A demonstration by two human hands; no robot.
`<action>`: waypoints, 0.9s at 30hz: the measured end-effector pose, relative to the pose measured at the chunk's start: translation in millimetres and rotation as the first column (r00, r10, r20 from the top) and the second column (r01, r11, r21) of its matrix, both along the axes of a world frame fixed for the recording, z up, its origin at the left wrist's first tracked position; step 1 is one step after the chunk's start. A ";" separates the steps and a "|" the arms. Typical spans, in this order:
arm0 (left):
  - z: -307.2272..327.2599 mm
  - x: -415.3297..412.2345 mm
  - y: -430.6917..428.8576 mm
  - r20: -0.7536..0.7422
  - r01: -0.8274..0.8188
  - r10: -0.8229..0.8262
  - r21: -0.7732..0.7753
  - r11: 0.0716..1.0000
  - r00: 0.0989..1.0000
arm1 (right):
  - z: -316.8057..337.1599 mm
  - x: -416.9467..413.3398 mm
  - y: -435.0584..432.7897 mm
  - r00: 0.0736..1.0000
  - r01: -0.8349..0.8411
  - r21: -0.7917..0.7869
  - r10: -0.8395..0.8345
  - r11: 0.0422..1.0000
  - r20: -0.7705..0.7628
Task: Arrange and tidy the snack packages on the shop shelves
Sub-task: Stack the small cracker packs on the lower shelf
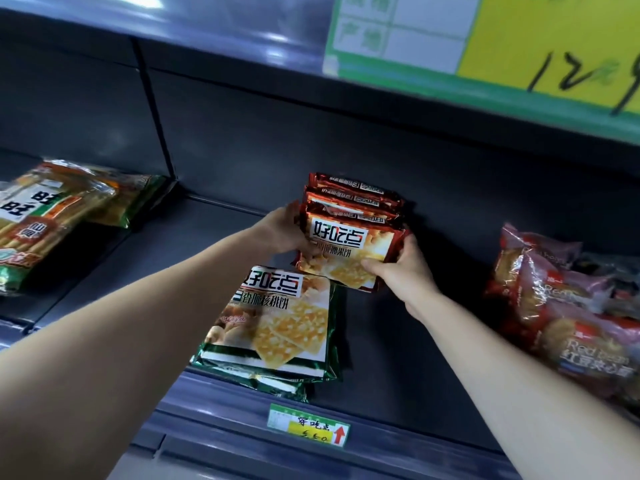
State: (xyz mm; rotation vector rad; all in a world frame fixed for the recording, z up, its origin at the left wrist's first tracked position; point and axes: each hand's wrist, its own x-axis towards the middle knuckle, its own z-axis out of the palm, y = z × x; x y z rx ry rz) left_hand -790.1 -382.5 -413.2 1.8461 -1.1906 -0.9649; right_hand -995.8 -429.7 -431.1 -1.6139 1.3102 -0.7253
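Mid-frame on the shelf (398, 341), rear stack (349, 244) just behind front stack (277, 327); left bags (45, 216) far left, right bags (561, 299) far right; price tag (308, 427) below.

Glossy foil biscuit packets (341, 251) and shiny clear plastic bags (561, 306) lie on a smooth, dark painted metal shelf (398, 341); the price tag (308, 427) is paper.

Dark shelf (398, 341) — green pkts (277, 327), red pkts (349, 237), bread bags (561, 306), stick bags (45, 216)
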 end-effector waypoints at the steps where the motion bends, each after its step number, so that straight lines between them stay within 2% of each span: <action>1: 1.3 1.0 0.1 0.016 -0.012 0.012 -0.018 1.000 1.000 | 3.2 -1.3 -0.2 1.000 -0.011 -0.028 0.012 1.000 0.020; 2: 3.8 1.8 0.9 0.063 -0.010 0.013 -0.049 0.999 0.998 | 7.6 -2.2 -1.0 1.000 -0.019 -0.069 0.021 0.997 0.022; 4: 12.7 2.0 2.9 0.247 0.062 -0.035 -0.103 0.993 0.968 | 17.5 -2.4 -4.7 0.997 -0.066 -0.164 0.060 0.984 -0.039; 6: 21.1 1.5 1.2 0.403 0.170 -0.125 -0.080 0.982 0.907 | 26.0 -1.3 -10.5 0.981 -0.148 -0.229 0.114 0.962 -0.157; 8: 26.5 -0.2 -3.7 0.480 0.214 -0.166 -0.047 0.976 0.861 | 32.3 -0.1 -15.2 0.948 -0.222 -0.286 0.138 0.932 -0.287; 14: 22.9 -4.3 -3.0 0.577 0.249 -0.141 -0.112 0.962 0.804 | 35.2 -4.1 -19.4 0.895 -0.301 -0.403 0.110 0.864 -0.432; 22: 19.3 -2.7 3.2 0.700 0.277 -0.189 -0.014 0.961 0.689 | 45.5 0.2 -21.4 0.735 -0.473 -0.402 0.100 0.784 -0.671; 27: 27.7 -2.4 8.6 0.741 0.255 -0.199 0.039 0.966 0.642 | 53.7 3.6 -9.2 0.694 -0.450 -0.374 0.053 0.811 -0.718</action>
